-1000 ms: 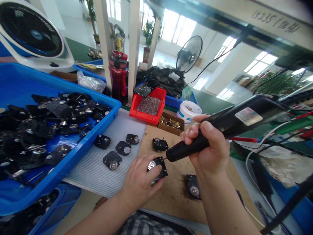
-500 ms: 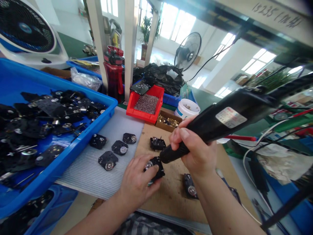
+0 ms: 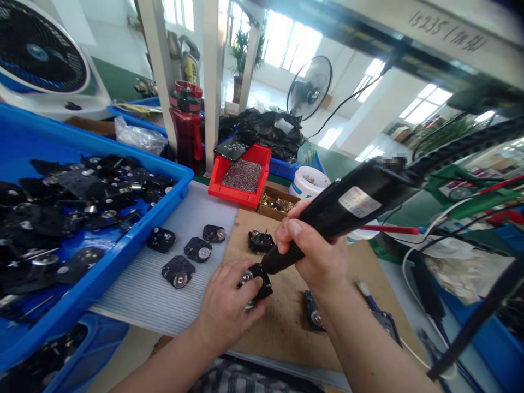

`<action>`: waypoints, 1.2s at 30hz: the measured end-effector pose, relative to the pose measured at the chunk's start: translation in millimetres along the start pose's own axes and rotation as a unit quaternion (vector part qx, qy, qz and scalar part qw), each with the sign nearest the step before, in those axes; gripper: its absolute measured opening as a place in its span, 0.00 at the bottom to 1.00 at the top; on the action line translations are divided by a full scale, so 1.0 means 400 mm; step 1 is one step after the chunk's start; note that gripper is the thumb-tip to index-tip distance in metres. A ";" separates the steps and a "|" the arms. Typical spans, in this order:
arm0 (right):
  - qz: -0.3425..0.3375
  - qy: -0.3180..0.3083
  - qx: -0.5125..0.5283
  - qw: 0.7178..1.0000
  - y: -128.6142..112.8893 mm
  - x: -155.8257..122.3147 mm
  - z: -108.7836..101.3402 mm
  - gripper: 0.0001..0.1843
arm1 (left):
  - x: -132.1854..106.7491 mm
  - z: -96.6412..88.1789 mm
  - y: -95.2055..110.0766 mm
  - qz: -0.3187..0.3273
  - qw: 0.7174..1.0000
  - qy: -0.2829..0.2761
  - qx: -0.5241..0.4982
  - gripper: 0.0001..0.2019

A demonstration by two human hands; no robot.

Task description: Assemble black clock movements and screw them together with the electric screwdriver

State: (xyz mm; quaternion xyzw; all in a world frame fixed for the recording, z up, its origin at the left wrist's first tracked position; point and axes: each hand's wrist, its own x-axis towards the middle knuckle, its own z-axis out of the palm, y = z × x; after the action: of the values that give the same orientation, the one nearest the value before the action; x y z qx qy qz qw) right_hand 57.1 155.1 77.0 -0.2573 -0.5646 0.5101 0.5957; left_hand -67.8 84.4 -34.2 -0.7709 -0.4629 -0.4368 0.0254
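Note:
My left hand (image 3: 231, 295) grips a small black mechanism (image 3: 262, 281) with a silver disc, holding it low over the cardboard (image 3: 282, 333). Wrapped round the lower body of a black electric screwdriver (image 3: 339, 210) are the fingers of my right hand (image 3: 313, 251). The screwdriver slants down to the left, its nose at the top edge of the held mechanism; the bit itself is hidden. Just behind lies another black mechanism (image 3: 261, 241), and a further black mechanism (image 3: 314, 311) sits beside my right forearm. Several flat black plates with silver discs (image 3: 179, 272) lie to the left.
A blue tray (image 3: 180, 180) piled with black parts stands at left. Behind the work are a red bin (image 3: 262, 174) of small screws, a box of brass parts (image 3: 276, 203) and a white tub (image 3: 309, 183). A brush (image 3: 364, 289) and cables (image 3: 405, 273) lie at right.
The whole view has shifted slightly. The screwdriver's rear end is tilted a little lower and further left; its nose stays at the held mechanism. Both hands keep their grip.

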 end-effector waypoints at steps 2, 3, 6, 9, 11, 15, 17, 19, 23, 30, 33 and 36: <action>-0.003 0.004 0.005 1.000 -0.005 0.001 -0.004 0.06 | -0.004 0.000 0.000 0.000 1.000 0.002 0.003 0.07; -0.004 0.010 0.009 1.000 -0.010 -0.001 -0.008 0.06 | -0.007 0.000 -0.001 -0.001 1.000 0.002 0.005 0.07; -0.017 0.050 0.023 0.998 -0.034 -0.012 -0.022 0.07 | -0.014 0.001 0.000 -0.009 1.000 -0.002 0.005 0.07; -0.031 0.069 0.016 0.997 -0.059 -0.029 -0.032 0.08 | -0.014 0.001 0.002 -0.018 1.000 -0.006 0.004 0.07; -0.028 0.071 0.006 0.997 -0.070 -0.039 -0.034 0.08 | -0.012 0.000 0.003 -0.023 1.000 -0.009 0.002 0.06; -0.017 0.082 0.000 0.997 -0.070 -0.049 -0.030 0.09 | -0.009 -0.002 0.003 -0.024 1.000 -0.014 -0.003 0.06; -0.015 0.080 0.003 0.997 -0.066 -0.050 -0.028 0.09 | -0.009 -0.002 0.003 -0.023 1.000 -0.013 -0.005 0.06; -0.015 0.072 0.010 0.997 -0.062 -0.050 -0.028 0.09 | -0.010 -0.002 0.003 -0.022 1.000 -0.014 -0.005 0.06; -0.014 0.060 0.018 0.998 -0.060 -0.051 -0.031 0.10 | -0.010 0.000 0.003 -0.023 1.000 -0.018 -0.004 0.06; -0.026 -0.010 -0.020 0.999 -0.058 -0.077 -0.012 0.05 | -0.009 0.002 0.008 -0.026 1.000 -0.012 0.001 0.07; -0.036 -0.017 -0.052 0.998 -0.055 -0.083 -0.002 0.06 | -0.008 0.002 0.012 -0.033 0.999 -0.012 0.005 0.06; -0.027 -0.034 -0.053 0.998 -0.053 -0.081 0.001 0.06 | -0.009 0.002 0.014 -0.033 0.999 -0.009 0.006 0.05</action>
State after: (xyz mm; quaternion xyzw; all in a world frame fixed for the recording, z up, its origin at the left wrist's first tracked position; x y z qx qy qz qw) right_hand 68.6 118.7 82.5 -0.2561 -0.6174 0.4712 0.5755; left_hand -63.9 79.2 -35.4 -0.7592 -0.4907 -0.4275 0.0116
